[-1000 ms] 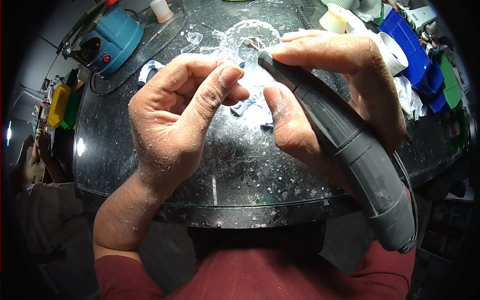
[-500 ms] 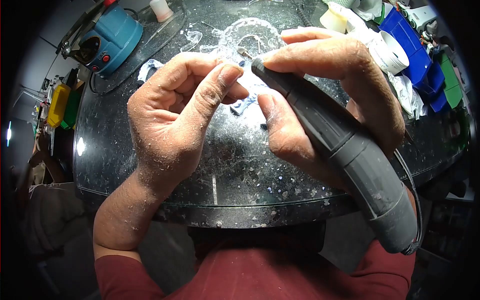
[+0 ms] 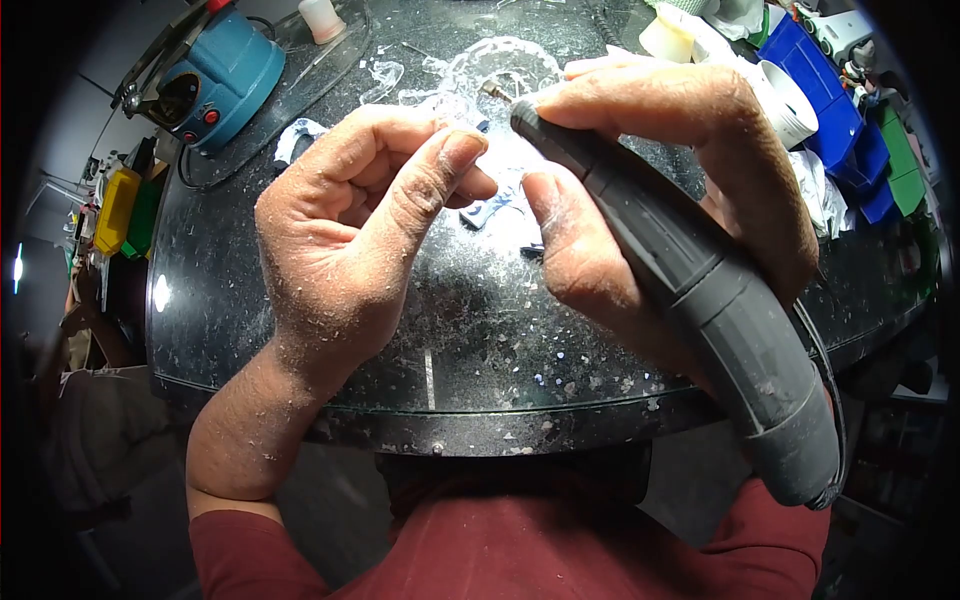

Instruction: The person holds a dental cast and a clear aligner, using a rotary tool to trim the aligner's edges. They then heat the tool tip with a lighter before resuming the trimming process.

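Note:
My left hand (image 3: 345, 220), dusted with pale shavings, pinches thumb against forefinger. A small clear plastic piece (image 3: 452, 106) shows at the fingertips, mostly hidden by them; I cannot tell its full shape. My right hand (image 3: 735, 150) wraps around a black rotary handpiece (image 3: 705, 275), thumb below and forefinger along its nose. The small bur (image 3: 491, 90) at its tip points up and left, a short gap from the left fingertips. Under the hands lie a blue-and-white scrap (image 3: 490, 208) and white dust.
Clear plastic offcuts (image 3: 383, 78) lie behind my left hand on the dusty black tabletop (image 3: 480, 350). A blue machine with red buttons (image 3: 225, 85) stands back left. At right are a white tape roll (image 3: 788, 103), crumpled white material (image 3: 822, 190) and blue bins (image 3: 815, 85).
The handpiece and my right hand have shifted slightly right, and the bur has moved a little up and away from the left fingertips. My left hand stays nearly still.

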`<state>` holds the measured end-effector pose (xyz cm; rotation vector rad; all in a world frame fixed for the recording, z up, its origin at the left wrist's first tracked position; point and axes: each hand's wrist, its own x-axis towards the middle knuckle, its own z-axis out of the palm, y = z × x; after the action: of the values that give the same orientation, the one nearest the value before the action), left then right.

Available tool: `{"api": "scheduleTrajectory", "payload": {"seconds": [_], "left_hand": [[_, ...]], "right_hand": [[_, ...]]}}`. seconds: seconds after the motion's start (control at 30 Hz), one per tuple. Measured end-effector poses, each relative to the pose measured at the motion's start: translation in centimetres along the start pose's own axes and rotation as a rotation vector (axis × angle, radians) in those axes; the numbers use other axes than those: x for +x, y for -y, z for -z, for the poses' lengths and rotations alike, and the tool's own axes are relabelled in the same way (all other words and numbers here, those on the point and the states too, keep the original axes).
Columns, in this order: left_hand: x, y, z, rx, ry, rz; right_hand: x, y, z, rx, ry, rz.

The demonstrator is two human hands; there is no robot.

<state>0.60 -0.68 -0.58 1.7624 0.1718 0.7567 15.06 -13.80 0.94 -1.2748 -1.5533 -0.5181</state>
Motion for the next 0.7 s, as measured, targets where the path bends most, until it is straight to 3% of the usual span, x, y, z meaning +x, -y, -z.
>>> {"api": "scheduleTrajectory", "payload": {"seconds": [0.17, 0.23, 0.33, 0.37, 0.47, 0.53, 0.6, 0.63, 0.7], "left_hand": [[0.1, 0.2, 0.0, -0.002, -0.014, -0.004], [0.3, 0.3, 0.1, 0.022, -0.021, 0.0], [0.8, 0.6, 0.4, 0.027, -0.059, -0.005], [0.9, 0.7, 0.6, 0.014, -0.077, 0.002], [1.0, 0.8, 0.6, 0.013, -0.115, -0.007], [1.0, 0.7, 0.5, 0.036, -0.141, 0.007], [1.1, 0.8, 0.7, 0.034, -0.139, 0.009], [1.1, 0.8, 0.8, 0.032, -0.131, 0.011], [1.1, 0.8, 0.9, 0.022, -0.131, 0.014]], "right_hand": [[0.3, 0.1, 0.9, -0.185, 0.125, 0.049], [0.0, -0.1, 0.6, 0.025, 0.09, -0.089], [0.9, -0.3, 0.5, 0.088, 0.099, -0.045], [0.8, 1.0, 0.3, 0.33, -0.042, -0.165], [0.7, -0.3, 2.0, 0.04, 0.124, -0.188], [0.7, -0.6, 2.0, -0.068, 0.071, -0.237], [1.3, 0.3, 1.6, 0.381, 0.024, -0.21], [1.2, 0.2, 1.5, 0.382, 0.026, -0.207], [1.0, -0.1, 1.2, 0.005, 0.109, -0.429]]}}
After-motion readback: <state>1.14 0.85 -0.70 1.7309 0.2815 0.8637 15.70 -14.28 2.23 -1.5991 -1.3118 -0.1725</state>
